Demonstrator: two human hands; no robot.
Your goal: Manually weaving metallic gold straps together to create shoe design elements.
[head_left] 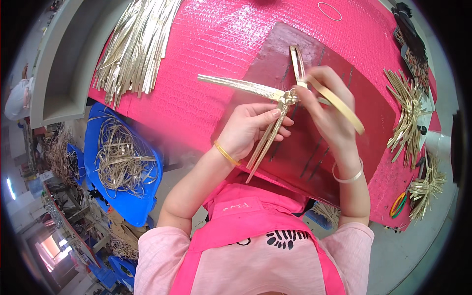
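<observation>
Flat gold strips are woven into a small knot (290, 97), with strip ends reaching out to the left, upward and down toward me. My left hand (250, 125) pinches the downward strips (268, 142) between thumb and fingers, just below the knot. At the knot's right side my right hand (330, 96), slightly blurred, has its fingers closed on a gold strip (344, 110) that curves back over the hand. Its fingertips partly cover the knot's right side. Beneath both hands lies a dark red board (364, 113) with several dark lines across it.
Loose gold strips (137, 49) lie at the pink table's (211, 29) far left. Finished-looking gold bundles (408, 113) lie at the right, near coloured loop handles (398, 204). A thin ring (329, 11) is at the back. A blue bin (125, 199) of tangled strips stands below left.
</observation>
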